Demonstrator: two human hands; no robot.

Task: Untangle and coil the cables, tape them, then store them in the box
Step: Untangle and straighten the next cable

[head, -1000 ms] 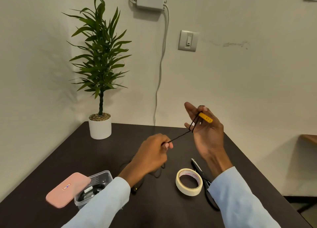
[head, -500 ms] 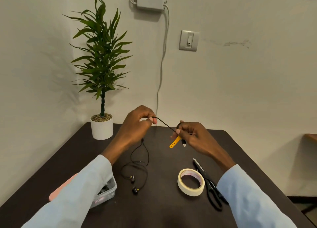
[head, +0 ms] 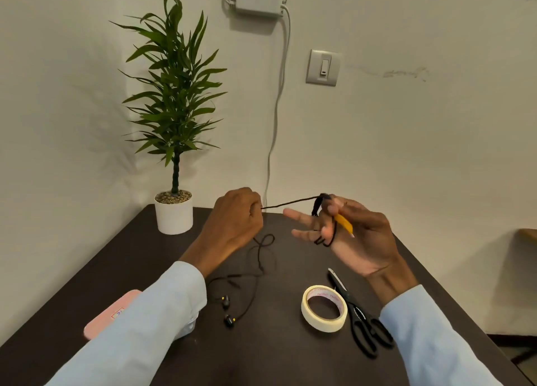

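We see a dark table [head: 290, 356] against a pale wall, with a potted plant [head: 174, 118] at its far left corner, about ten o'clock from the hands. A wall switch [head: 322, 67] sits at one o'clock, and a white adapter [head: 258, 0] at twelve o'clock drops a white cord [head: 279, 95] down behind the table.

The left hand [head: 235, 223] is clenched around the black earphone cable [head: 290, 203], which runs taut to the right hand [head: 357, 234]. There it is looped around the spread fingers [head: 302, 217], and the thumb pins a yellow tab [head: 343, 224] against them. The rest of the cable hangs from the left hand and lies in loose loops on the table at six o'clock, ending in two earbuds [head: 228, 311].

A roll of masking tape [head: 324, 308] lies flat at five o'clock from the hands, with black scissors [head: 360, 318] just beside it on the right, well apart from the cable loops.

At eight o'clock a pink lid [head: 107, 316] lies near the table's left edge. The left sleeve [head: 139, 327] covers most of the clear box [head: 190, 324] next to it, so we cannot tell what it holds. How many turns wrap the fingers is hard to make out.
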